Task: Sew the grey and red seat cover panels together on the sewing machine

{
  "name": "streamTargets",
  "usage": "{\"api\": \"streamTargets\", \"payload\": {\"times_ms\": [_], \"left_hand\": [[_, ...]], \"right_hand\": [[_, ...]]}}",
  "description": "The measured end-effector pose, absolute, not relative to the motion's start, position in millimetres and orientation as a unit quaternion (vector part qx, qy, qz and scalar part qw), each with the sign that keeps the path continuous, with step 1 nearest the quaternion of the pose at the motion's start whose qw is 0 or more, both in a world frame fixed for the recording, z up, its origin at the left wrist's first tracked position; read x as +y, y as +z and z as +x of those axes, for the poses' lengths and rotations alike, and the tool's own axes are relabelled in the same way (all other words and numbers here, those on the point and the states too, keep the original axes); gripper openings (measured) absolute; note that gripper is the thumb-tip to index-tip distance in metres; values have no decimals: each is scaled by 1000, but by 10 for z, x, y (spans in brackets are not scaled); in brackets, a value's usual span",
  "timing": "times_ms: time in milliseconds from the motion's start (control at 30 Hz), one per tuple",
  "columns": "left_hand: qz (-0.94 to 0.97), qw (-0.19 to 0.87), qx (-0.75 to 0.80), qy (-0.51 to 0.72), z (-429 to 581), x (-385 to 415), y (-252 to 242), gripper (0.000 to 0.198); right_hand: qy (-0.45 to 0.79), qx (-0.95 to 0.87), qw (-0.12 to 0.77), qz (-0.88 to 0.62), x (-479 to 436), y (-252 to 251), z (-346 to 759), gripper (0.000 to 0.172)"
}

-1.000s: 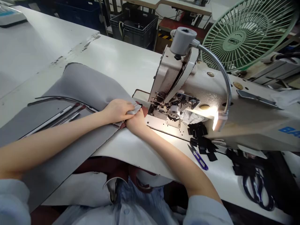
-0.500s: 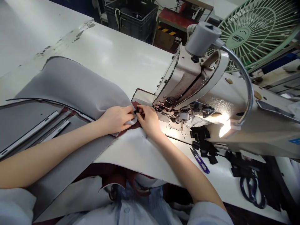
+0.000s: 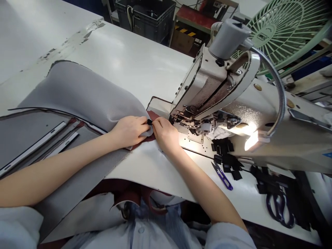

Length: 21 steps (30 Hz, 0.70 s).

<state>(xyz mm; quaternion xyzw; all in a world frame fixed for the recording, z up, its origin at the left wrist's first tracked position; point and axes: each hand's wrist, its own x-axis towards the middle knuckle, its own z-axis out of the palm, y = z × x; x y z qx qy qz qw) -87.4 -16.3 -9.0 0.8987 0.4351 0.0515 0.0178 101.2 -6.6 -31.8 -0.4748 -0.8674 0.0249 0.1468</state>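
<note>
A large grey fabric piece [image 3: 85, 97] with a dark red underside lies across the white table, its corner just left of the sewing machine [image 3: 233, 100] head. My left hand [image 3: 129, 130] is curled over that corner, fingers closed on the fabric edge. My right hand [image 3: 164, 133] pinches a small black piece [image 3: 149, 121] against the same edge, a short way left of the needle area [image 3: 178, 121]. The two hands touch at the fingertips.
Purple thread snips [image 3: 222, 175] and several black strips [image 3: 225, 155] lie right of my right arm. Dark scissors [image 3: 280, 207] rest further right. A gooseneck lamp [image 3: 255, 140] lights the machine bed. A green fan [image 3: 287, 31] and a black crate [image 3: 145, 17] stand behind.
My right hand has come out from under the fabric corner and now pinches a small black piece on the edge. The view has shifted closer to the machine.
</note>
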Motion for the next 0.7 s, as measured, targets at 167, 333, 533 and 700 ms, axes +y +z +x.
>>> {"api": "streamTargets", "payload": {"times_ms": [167, 333, 533, 700], "left_hand": [[880, 48, 469, 57, -836, -185, -24, 47], [891, 55, 450, 15, -818, -179, -29, 48], [909, 27, 416, 15, -840, -133, -70, 39], [902, 46, 430, 4, -719, 103, -57, 34]], "right_hand": [[-28, -883, 129, -451, -56, -412, 1022, 28], [8, -894, 149, -423, -171, -369, 1156, 27], [42, -904, 180, -386, -438, -360, 1374, 30], [-9, -915, 154, -373, -336, -374, 1385, 31]]}}
